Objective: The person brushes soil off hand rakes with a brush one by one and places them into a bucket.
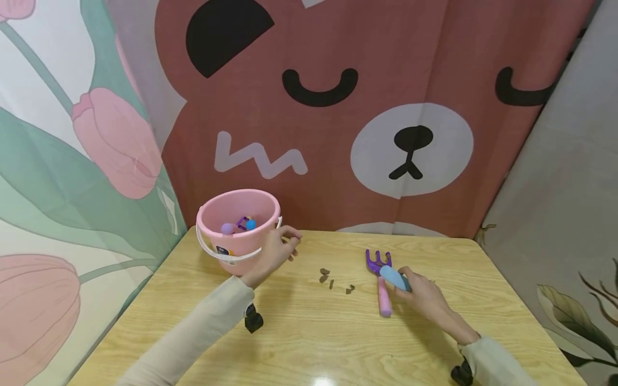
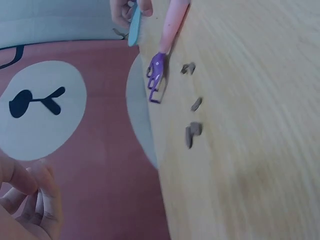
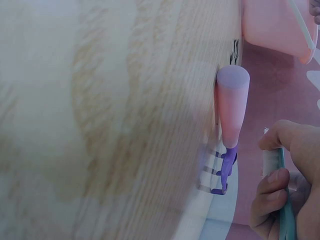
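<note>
My right hand (image 1: 427,295) grips a light-blue brush (image 1: 395,278), whose pale bristles show along one side in the wrist views. Beneath the brush's tip, on the table, lies a toy rake (image 1: 384,300) with a purple three-pronged head and a pink handle. Several small brown bits (image 1: 324,273) are scattered left of the rake, and a few more cling near its prongs. On the other side, my left hand (image 1: 275,251) hovers beside a pink bucket (image 1: 253,241), its fingers loosely bent and holding nothing. The left wrist view shows the thumb close to the fingertips.
Inside the bucket are small purple and blue toys (image 1: 251,224), and its white handle (image 1: 241,257) hangs over the front. The wooden table (image 1: 309,332) ends at a curtain with a bear print (image 1: 328,139). Printed cloths stand on both sides.
</note>
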`<state>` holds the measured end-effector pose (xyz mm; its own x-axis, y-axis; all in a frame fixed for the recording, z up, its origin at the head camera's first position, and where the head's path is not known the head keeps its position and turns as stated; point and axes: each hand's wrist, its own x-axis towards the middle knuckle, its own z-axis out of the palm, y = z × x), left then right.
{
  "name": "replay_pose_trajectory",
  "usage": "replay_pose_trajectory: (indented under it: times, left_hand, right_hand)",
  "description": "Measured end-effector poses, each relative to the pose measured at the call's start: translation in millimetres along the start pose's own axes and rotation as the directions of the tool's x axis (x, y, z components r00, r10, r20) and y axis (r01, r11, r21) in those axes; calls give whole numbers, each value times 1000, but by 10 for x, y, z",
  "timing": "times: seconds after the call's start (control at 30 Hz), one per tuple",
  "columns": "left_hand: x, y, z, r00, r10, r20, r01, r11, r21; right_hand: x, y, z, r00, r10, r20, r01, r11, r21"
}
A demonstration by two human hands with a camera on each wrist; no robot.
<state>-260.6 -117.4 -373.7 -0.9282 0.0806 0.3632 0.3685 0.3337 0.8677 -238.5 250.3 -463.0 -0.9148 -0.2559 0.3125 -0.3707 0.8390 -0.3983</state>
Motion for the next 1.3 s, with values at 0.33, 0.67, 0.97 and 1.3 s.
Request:
replay_pose_trajectory:
  times: [0.33, 0.67, 0.97, 1.3]
  left_hand:
    - [-119, -219, 279, 989, -98, 113, 105, 992, -64]
    - [-198, -282, 429, 981, -152, 123, 161, 984, -70]
    - [-281, -348, 676, 952, -200, 233, 221, 973, -67]
    - [-346, -321, 861, 908, -262, 327, 301, 951, -74]
  right_hand:
    - [-19, 39, 7, 999, 38, 3, -37, 998, -47]
    - [-19, 71, -21, 999, 49, 14, -48, 998, -44]
    - [-30, 118, -126, 998, 68, 14, -67, 996, -51]
    - [-52, 185, -134, 997, 75, 19, -74, 995, -66]
